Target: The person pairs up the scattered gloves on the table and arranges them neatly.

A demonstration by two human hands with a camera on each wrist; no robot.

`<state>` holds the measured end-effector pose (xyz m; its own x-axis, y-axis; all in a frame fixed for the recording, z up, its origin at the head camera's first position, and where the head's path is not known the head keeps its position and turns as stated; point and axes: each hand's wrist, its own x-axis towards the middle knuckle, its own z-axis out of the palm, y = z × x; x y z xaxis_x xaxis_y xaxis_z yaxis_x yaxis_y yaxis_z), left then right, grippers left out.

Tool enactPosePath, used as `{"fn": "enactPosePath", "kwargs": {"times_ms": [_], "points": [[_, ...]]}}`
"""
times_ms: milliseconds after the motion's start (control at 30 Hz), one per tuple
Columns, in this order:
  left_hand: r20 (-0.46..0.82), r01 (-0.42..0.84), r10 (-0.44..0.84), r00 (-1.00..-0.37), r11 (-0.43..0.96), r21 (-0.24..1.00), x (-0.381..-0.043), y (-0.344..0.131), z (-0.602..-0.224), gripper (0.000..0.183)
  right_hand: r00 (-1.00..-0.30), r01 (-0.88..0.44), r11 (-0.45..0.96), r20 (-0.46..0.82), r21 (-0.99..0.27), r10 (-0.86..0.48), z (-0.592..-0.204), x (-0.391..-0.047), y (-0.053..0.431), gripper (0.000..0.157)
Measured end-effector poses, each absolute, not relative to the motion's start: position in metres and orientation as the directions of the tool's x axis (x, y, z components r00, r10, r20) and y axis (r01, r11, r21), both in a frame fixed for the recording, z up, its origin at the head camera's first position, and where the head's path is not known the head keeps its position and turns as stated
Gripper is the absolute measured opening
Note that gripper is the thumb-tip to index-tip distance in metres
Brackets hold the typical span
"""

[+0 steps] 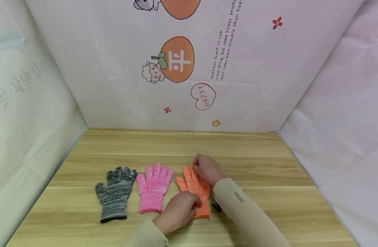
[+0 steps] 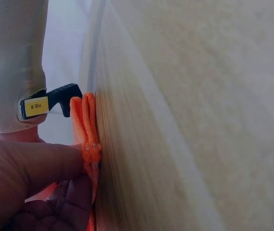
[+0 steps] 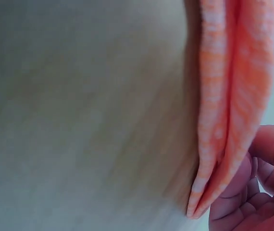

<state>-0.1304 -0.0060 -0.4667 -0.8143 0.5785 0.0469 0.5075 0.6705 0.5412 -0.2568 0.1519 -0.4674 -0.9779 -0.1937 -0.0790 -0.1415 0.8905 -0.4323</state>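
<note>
An orange knit glove (image 1: pixel 195 186) lies flat on the wooden table, fingers pointing away from me. My left hand (image 1: pixel 179 210) is at its cuff; in the left wrist view the thumb (image 2: pixel 55 163) and curled fingers pinch the cuff edge (image 2: pixel 91 151), which shows doubled folds. At the far end, my right hand (image 1: pixel 208 168) holds the glove's fingertips and covers some of them. Two orange layers (image 3: pixel 238 86) lie together in the right wrist view, with thumb and finger at their edge. To the left lie a pink glove (image 1: pixel 153 192) and a grey-black striped glove (image 1: pixel 116 195).
The wooden table (image 1: pixel 263 157) meets a white printed back sheet (image 1: pixel 114 85), with white sheets at both sides. A black wrist-camera mount (image 1: pixel 216 206) shows under the right sleeve (image 1: pixel 241 206), beside the orange glove.
</note>
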Motion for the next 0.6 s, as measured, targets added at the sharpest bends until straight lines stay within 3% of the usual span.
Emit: {"fn": "enactPosePath", "kwargs": {"times_ms": [133,333,600], "points": [[0.056,0.516,0.581,-0.812,0.669,0.535,-0.1304,-0.0057,-0.4675,0.019,-0.971,-0.175,0.892,-0.074,-0.416,-0.226,-0.4674,-0.2556,0.1530,0.011],[0.066,0.524,0.583,-0.810,0.668,0.529,-0.1297,-0.0066,-0.4678,0.020,-0.967,-0.167,0.880,-0.101,-0.444,-0.235,-0.4682,-0.2537,0.1540,0.006],[0.066,0.524,0.588,-0.806,0.658,0.541,-0.1306,-0.0071,-0.4669,0.020,-0.963,-0.158,0.884,-0.127,-0.440,-0.236,-0.4640,-0.2517,0.1532,0.013]]}}
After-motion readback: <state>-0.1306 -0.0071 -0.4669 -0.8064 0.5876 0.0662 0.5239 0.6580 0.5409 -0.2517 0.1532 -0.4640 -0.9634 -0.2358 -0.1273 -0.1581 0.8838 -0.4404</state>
